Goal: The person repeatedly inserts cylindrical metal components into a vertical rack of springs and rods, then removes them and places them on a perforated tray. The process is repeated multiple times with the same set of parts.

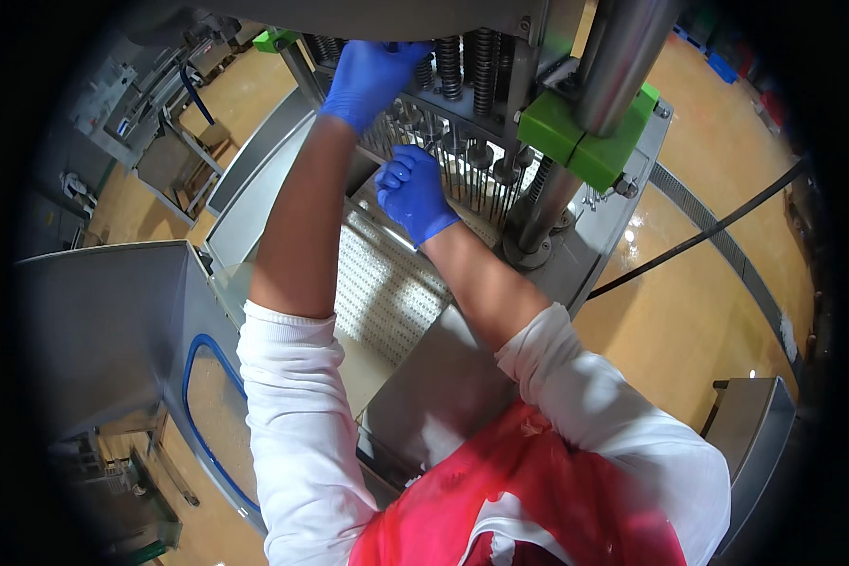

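Note:
A steel machine with a row of coil springs (451,68) stands in front of me, and many thin needles (479,189) hang below them. My left hand (373,83), in a blue glove, reaches up to the springs with bent fingers. Its fingertips are partly hidden among the machine parts, so what they grip does not show. Lower and to the right, my right hand (413,193), also blue-gloved, is curled closed beside the needles. I cannot make out anything inside it. Beneath both arms lies a white conveyor belt (382,288) with a dotted surface.
A green block (590,137) clamps a thick steel column (627,61) at the right. A black cable (707,234) runs across on that side. To the left are a grey metal panel (104,321) and a blue-edged opening (191,377). A metal bin (759,443) stands at the lower right.

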{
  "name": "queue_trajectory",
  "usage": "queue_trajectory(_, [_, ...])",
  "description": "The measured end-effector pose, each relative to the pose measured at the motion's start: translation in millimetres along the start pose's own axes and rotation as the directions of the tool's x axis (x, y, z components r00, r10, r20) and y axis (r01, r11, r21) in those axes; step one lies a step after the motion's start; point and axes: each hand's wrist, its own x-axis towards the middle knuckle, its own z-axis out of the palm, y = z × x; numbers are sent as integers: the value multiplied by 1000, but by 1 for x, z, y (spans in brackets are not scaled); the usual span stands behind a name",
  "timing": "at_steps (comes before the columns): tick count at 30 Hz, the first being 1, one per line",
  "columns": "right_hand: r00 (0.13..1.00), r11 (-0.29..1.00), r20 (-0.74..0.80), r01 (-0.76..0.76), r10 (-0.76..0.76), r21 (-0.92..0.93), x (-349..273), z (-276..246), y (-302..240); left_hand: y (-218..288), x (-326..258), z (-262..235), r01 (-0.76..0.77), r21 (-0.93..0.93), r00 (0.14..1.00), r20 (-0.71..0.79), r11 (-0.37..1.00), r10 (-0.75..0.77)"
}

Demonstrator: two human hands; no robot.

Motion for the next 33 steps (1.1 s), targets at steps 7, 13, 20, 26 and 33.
queue_trajectory(7, [949, 924, -254, -257, 187, -282, -51, -67, 55, -17, 9, -24, -128, 241, 985, -83, 962, 152])
queue_trajectory(13, [978, 978, -56, -203, 200, -54, 10, -32, 32, -7, 9, -14, -165, 660, 968, -33, 733, 247])
queue_trajectory(20, [988, 998, -153, -12, 22, 67, 53, -22, 24, -11, 15, -16, -321, 659, 900, -11, 680, 435])
queue_trajectory(26, [994, 991, 51, 98, -94, -87, 60, -15, 20, -8, 15, -18, -200, 650, 965, 3, 733, 262])
queue_trajectory(33, [996, 997, -59, 66, -68, -44, 57, -8, 23, -17, 12, -18, -178, 610, 972, -11, 772, 233])
